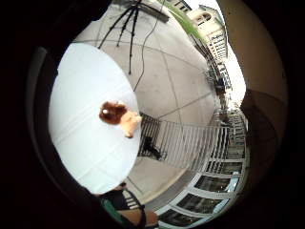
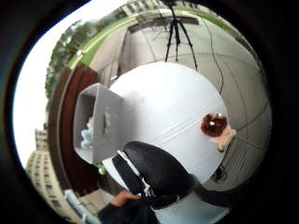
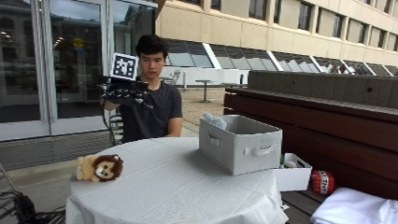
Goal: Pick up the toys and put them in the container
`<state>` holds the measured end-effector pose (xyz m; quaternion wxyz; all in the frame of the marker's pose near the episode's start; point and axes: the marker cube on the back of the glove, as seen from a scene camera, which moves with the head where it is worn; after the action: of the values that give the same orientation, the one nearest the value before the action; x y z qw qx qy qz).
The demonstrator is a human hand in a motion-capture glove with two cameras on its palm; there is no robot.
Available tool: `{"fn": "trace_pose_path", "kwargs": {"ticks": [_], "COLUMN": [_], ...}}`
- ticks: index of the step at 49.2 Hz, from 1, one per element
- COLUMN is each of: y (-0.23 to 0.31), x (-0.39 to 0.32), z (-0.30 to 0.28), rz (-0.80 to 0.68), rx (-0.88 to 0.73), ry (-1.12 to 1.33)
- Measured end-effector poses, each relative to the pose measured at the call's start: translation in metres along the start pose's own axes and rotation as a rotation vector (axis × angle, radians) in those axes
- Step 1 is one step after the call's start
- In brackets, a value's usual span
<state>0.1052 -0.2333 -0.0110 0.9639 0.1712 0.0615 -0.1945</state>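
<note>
A lion plush (image 3: 99, 168) with a brown mane lies on its side near the left edge of the round white-clothed table (image 3: 180, 186). On the table's right side stands a grey fabric bin (image 3: 239, 144), and a white soft toy (image 3: 214, 120) shows over its rim. My gloved right hand (image 3: 124, 95) hangs at chest height above the table's far edge, palm down, fingers relaxed and holding nothing. Both palm views look down from well above on the lion (image 1: 119, 117) (image 2: 217, 128). The thumb side also shows the bin (image 2: 100, 121).
A small white box (image 3: 292, 175) and a red object (image 3: 322, 182) sit on the wooden bench (image 3: 311, 112) right of the table, with white cloth (image 3: 354, 210) nearer the camera. A tripod (image 1: 126, 24) stands on the pavement beyond the table.
</note>
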Motion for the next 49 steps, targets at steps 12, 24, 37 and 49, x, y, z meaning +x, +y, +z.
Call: {"fn": "trace_pose_path", "kwargs": {"ticks": [12, 24, 37, 49], "y": [-0.004, 0.000, 0.011, 0.023], "x": [0.063, 0.075, 0.076, 0.075], "z": [0.084, 0.159, 0.226, 0.248], "rz": [0.019, 0.091, 0.097, 0.145], "rx": [-0.049, -0.111, -0.228, -0.165], "ry": [-0.053, -0.129, -0.137, -0.225]}}
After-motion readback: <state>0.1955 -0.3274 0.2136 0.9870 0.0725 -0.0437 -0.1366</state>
